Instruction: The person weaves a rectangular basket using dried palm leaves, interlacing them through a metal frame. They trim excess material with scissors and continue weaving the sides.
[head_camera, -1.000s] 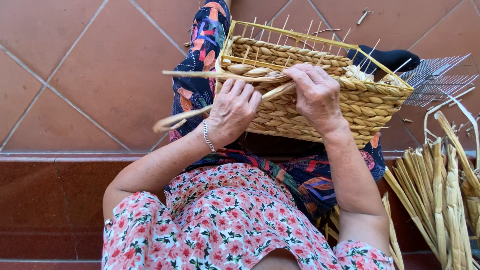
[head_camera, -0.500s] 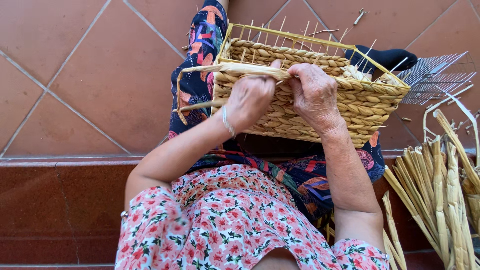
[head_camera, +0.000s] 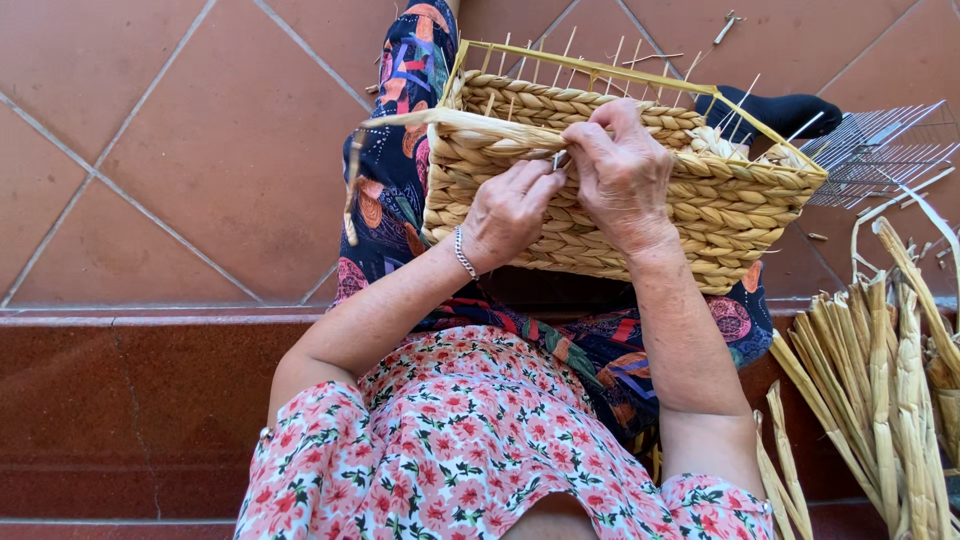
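Tiled floor — woven basket on lap, both hands gripping.

**One head-worn camera, looking steeply down at the lap**

A single view is looking down from the person's head, close over the lap. It is facing forward and downward, taking in the rectangular woven straw basket at centre, terracotta floor tiles far and left, and pale dried reed stalks at the right edge. No second view is sharing the scene.
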